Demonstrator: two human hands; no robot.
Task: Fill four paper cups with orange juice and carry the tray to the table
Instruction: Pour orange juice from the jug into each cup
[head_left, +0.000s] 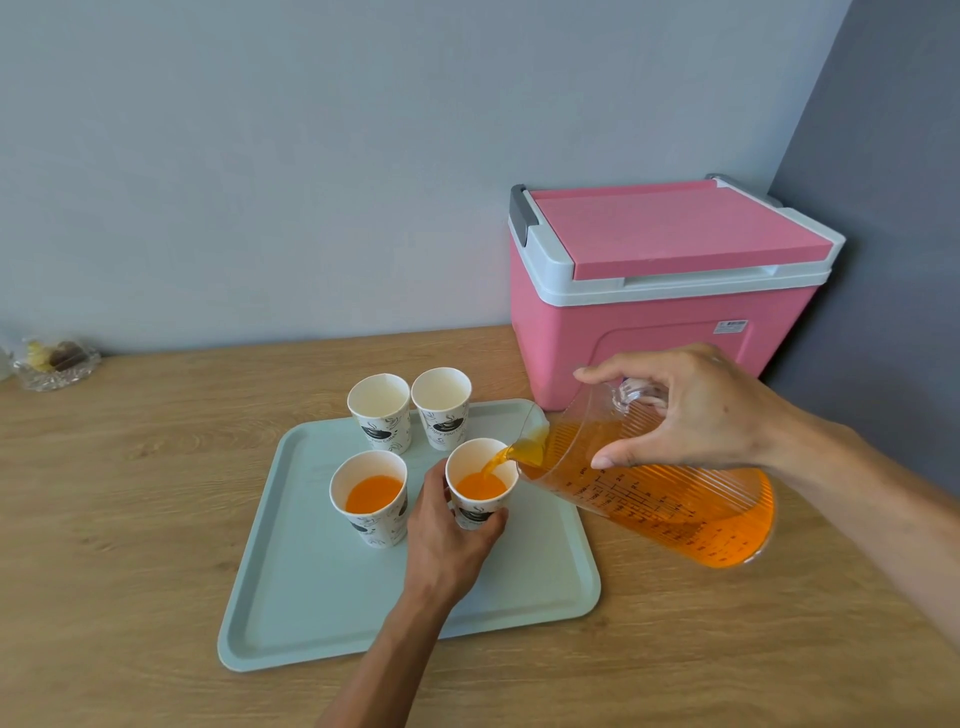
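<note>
- Bench (130, 493): wood, carries all.
- Pink cooler (649, 332): back right, lid closed.
- Tray (322, 597): on bench, holds 4 cups.
- Jug (675, 504): tilted, pouring orange juice (491, 462); right hand (696, 410) fingers wrapped round it.
- Left hand (447, 535): fingers curled round front-right cup (467, 517).
- Front-left cup (382, 525): part filled.
- Rear cups (382, 423) (444, 421): 2, empty.

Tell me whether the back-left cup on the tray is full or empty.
Empty. The back-left cup shows only its white inside; the front-left cup, by contrast, holds orange juice.
</note>
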